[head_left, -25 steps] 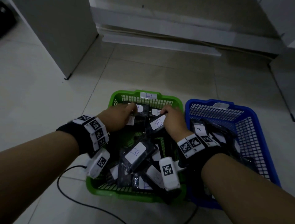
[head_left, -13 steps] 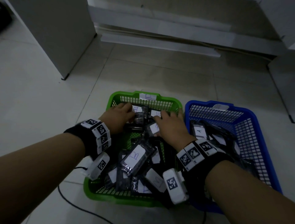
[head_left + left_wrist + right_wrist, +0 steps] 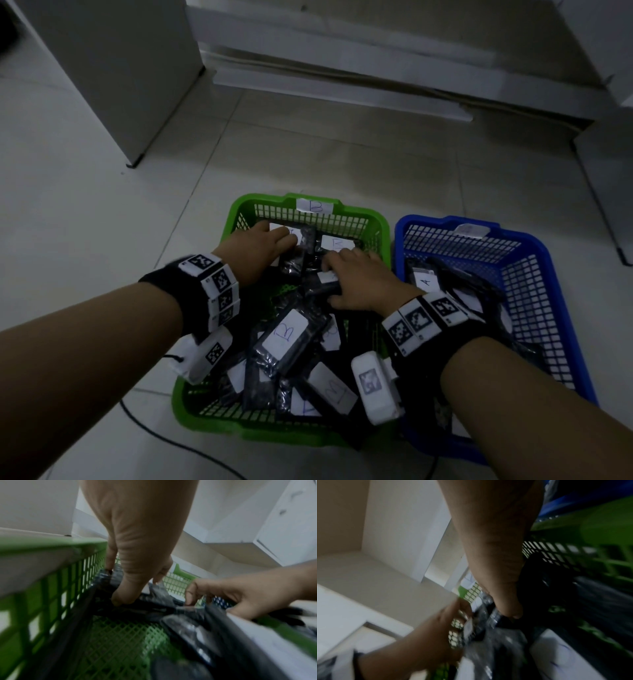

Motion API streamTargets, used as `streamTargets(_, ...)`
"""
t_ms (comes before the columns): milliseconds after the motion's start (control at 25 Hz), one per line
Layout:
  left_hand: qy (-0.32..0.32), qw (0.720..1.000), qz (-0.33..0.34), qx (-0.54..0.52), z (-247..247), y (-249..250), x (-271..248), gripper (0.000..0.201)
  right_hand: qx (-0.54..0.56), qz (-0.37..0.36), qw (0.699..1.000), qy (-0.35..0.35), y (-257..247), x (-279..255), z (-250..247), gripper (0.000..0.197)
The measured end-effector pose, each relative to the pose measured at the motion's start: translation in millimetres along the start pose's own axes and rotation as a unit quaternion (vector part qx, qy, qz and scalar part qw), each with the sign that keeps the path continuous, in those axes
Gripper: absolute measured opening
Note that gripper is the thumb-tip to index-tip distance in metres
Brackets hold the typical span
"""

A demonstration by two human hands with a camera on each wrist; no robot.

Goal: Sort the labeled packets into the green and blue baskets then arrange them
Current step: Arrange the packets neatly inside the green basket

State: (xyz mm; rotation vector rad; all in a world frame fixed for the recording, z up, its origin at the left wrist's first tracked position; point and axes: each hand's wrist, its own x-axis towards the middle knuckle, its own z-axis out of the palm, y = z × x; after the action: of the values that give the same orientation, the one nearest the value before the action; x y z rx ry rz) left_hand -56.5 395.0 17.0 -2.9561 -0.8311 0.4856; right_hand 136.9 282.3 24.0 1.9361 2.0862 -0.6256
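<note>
A green basket (image 3: 239,214) tagged B holds several dark packets with white B labels, one big one (image 3: 286,337) in its middle. To its right a blue basket (image 3: 551,263) holds packets labeled A (image 3: 424,281). My left hand (image 3: 284,240) is at the green basket's far left corner and pinches a dark packet (image 3: 130,601) between thumb and fingers. My right hand (image 3: 334,270) lies beside it, its fingers and thumb round another dark packet (image 3: 322,286). One more B packet (image 3: 337,244) lies flat by the far wall.
Both baskets stand side by side on a pale tiled floor. A black cable (image 3: 191,445) runs under the green basket's near edge. A white cabinet (image 3: 120,68) stands at the far left, and low white furniture (image 3: 342,85) lines the back and right.
Both hands have moved toward the far end of the green basket and lower. The packet in my right hand went from tilted up to nearly flat among the others.
</note>
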Motion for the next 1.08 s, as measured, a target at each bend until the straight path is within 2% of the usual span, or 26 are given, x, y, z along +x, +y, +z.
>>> streamTargets(120,-0.011,0.999,0.028,-0.017,-1.1,-4.1,-1.1,0.052,0.023,0.009,1.0,0.017,2.0,3.2,-3.9,0.045)
streamTargets(240,-0.009,0.999,0.024,-0.026,2.3,-5.0,-3.3,0.05,-0.013,0.034,0.997,0.073,-2.9,6.8,3.0,0.052)
streamTargets(320,-0.011,0.999,0.01,-0.042,3.1,-2.7,-4.6,0.048,-0.023,0.026,0.998,0.051,-6.3,9.1,9.9,0.06)
streamTargets(440,-0.019,0.999,-0.009,-0.049,1.0,1.8,-7.4,0.048,-0.022,0.011,0.999,0.037,-6.8,9.3,12.8,0.057)
streamTargets(520,-0.027,0.998,-0.025,-0.049,-2.6,3.5,-9.3,0.049,-0.008,0.005,0.999,0.05,-7.6,6.5,10.0,0.052)
streamTargets(640,-0.022,0.997,-0.035,-0.062,-11.3,2.8,-12.9,0.051,0.009,0.002,0.993,0.118,-10.8,-6.2,-1.0,0.031)
streamTargets(680,-0.009,0.997,-0.009,-0.08,-12.9,3.4,-13.4,0.047,-0.015,0.005,0.994,0.107,-11.7,-12.1,-4.2,0.027)
streamTargets(720,0.003,0.993,0.02,-0.116,-16.0,5.8,-14.1,0.04,-0.058,0.012,0.996,0.07,-13.1,-17.4,-6.7,0.032)
streamTargets(800,-0.022,0.973,0.038,-0.228,-22.4,16.0,-17.4,0.034,-0.159,0.039,0.986,-0.036,-17.9,-28.6,-3.9,0.058)
streamTargets(840,-0.062,0.96,0.031,-0.273,-24.2,22.1,-19.3,0.041,-0.199,0.047,0.977,-0.063,-20.6,-32.1,0.0,0.062)
streamTargets(920,-0.134,0.945,0.026,-0.296,-25.1,35.1,-23.3,0.062,-0.245,0.046,0.966,-0.071,-26.2,-37.0,7.4,0.055)
streamTargets(1000,-0.168,0.937,0.016,-0.306,-20.6,41.8,-26.4,0.072,-0.217,0.042,0.973,-0.061,-28.3,-38.7,7.4,0.055)
streamTargets(1080,-0.193,0.922,0.008,-0.336,-17.7,42.8,-31.4,0.074,-0.149,0.045,0.985,-0.073,-25.3,-37.0,4.4,0.069)
